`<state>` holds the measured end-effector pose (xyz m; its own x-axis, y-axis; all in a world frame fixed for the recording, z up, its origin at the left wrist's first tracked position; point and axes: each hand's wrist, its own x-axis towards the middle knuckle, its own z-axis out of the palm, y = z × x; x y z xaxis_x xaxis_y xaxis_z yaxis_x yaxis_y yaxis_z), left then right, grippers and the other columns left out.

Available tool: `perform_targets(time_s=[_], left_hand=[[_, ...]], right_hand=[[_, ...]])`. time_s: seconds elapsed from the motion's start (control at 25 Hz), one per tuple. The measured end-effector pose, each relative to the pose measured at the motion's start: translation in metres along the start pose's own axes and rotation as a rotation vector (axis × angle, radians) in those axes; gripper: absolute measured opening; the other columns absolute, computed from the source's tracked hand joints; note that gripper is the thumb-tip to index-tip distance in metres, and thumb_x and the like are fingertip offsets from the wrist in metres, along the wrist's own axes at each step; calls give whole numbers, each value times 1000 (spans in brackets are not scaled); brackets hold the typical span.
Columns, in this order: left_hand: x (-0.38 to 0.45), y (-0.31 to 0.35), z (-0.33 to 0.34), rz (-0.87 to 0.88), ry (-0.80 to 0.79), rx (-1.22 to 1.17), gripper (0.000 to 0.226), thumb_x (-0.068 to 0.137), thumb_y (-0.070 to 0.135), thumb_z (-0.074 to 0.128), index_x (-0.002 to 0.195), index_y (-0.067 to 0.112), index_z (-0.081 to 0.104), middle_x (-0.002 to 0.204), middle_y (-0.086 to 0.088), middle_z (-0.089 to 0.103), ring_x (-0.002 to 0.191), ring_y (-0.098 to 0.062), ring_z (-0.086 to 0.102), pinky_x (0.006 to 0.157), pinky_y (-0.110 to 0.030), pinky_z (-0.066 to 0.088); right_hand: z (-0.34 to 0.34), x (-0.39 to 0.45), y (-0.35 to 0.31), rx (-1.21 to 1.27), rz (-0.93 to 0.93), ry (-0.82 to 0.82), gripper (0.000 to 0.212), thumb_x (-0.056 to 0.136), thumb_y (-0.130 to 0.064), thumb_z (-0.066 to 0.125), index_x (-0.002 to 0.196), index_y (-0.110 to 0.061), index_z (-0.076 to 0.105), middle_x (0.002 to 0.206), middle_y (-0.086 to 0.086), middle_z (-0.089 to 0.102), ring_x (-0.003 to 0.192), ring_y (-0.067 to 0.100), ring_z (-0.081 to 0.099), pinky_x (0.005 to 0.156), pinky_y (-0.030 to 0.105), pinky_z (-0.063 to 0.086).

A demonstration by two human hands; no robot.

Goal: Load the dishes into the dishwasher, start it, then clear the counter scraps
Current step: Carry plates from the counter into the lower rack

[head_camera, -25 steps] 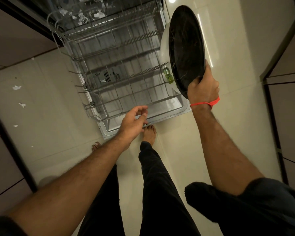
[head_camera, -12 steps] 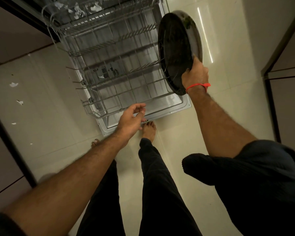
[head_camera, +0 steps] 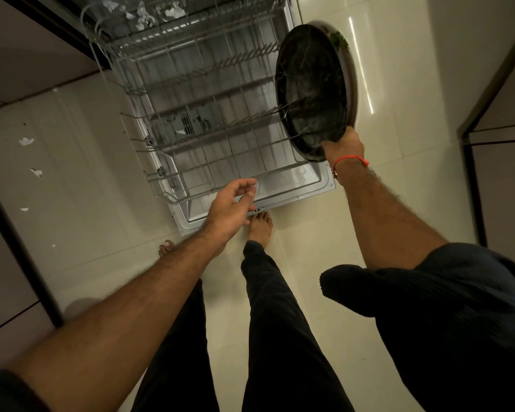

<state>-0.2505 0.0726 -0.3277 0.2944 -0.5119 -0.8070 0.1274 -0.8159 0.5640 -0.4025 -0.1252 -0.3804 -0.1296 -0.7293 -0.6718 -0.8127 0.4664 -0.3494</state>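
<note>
A round black plate (head_camera: 309, 93) with a pale rim stands on edge over the right side of the pulled-out lower dishwasher rack (head_camera: 208, 126). My right hand (head_camera: 344, 145) grips its lower edge. Green scraps (head_camera: 339, 41) cling to the plate's top rim. The rack's wire tines look bare. My left hand (head_camera: 235, 206) hovers with loosely curled fingers and holds nothing, just above the rack's front rail.
The open dishwasher door (head_camera: 295, 185) lies flat under the rack, its front edge by my bare feet (head_camera: 260, 226). White scraps (head_camera: 27, 141) dot the pale tiled floor at the left. Dark cabinet fronts (head_camera: 503, 162) flank both sides.
My right hand has carried the plate down and to the left, from beside the rack to over its right side. The left hand has stayed near the front rail.
</note>
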Motion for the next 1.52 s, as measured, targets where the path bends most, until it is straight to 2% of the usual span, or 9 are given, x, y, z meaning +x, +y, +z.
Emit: perform_targets(time_s=[0.24,0.44,0.64,0.76,0.92,1.08,1.28,1.44,1.52], left_hand=[[-16,11,-6,46,7,-7,28,105,24,52,132,28,59,128,9,61,102,-12,68,79,-32,60],[-61,29,-36,124,70,-2,32,103,18,54,132,29,59,127,12,62,108,-11,65,87,-35,59],[-132,41,-95,251,239,32,39,101,14,57,139,21,55,134,9,59,85,3,57,82,-16,50],[-175,29,-146,256,358,11,41,99,14,59,140,18,55,133,2,62,90,-4,61,93,-28,53],[-228,0,-225,280,493,-93,42,100,11,59,141,16,53,139,0,57,119,-19,60,101,-30,50],[-270,-53,-314,267,614,-184,43,102,17,58,143,23,50,136,9,52,102,-18,61,85,-28,53],[-323,-133,-432,317,782,-245,40,97,13,64,136,17,56,131,-3,60,108,-43,61,79,-28,46],[-382,-189,-517,313,969,-348,38,97,11,65,133,17,58,131,-5,61,73,-3,66,69,-13,47],[-406,-214,-549,294,1053,-398,38,98,15,65,135,21,57,133,-1,59,62,3,60,65,-16,49]], right_hand=[[-4,-48,9,-103,-59,128,31,96,-5,46,123,-4,62,119,22,63,109,38,60,87,28,46],[-4,-116,-11,-11,-294,-152,30,95,-16,56,123,-12,65,109,14,70,97,29,68,92,43,56],[-4,-221,-78,-82,-575,-301,32,97,-20,57,128,-12,63,113,7,71,105,19,65,99,30,48],[11,-288,-117,-148,-694,-411,33,97,-20,57,129,-12,62,114,7,70,106,19,65,101,28,45],[53,-373,-166,-211,-887,-488,35,96,-20,59,130,-14,61,110,9,72,104,20,66,99,33,48],[127,-457,-209,-237,-982,-532,37,93,-22,61,130,-18,60,100,4,73,98,19,68,96,36,50],[239,-559,-253,-284,-1136,-662,38,89,-28,63,127,-23,61,95,-2,68,90,15,67,92,50,53],[301,-664,-298,-245,-1208,-792,41,82,-40,58,123,-34,61,93,-10,72,90,15,70,89,47,56],[323,-713,-317,-220,-1244,-854,36,87,-34,59,123,-32,61,95,-9,73,85,15,72,87,45,58]])
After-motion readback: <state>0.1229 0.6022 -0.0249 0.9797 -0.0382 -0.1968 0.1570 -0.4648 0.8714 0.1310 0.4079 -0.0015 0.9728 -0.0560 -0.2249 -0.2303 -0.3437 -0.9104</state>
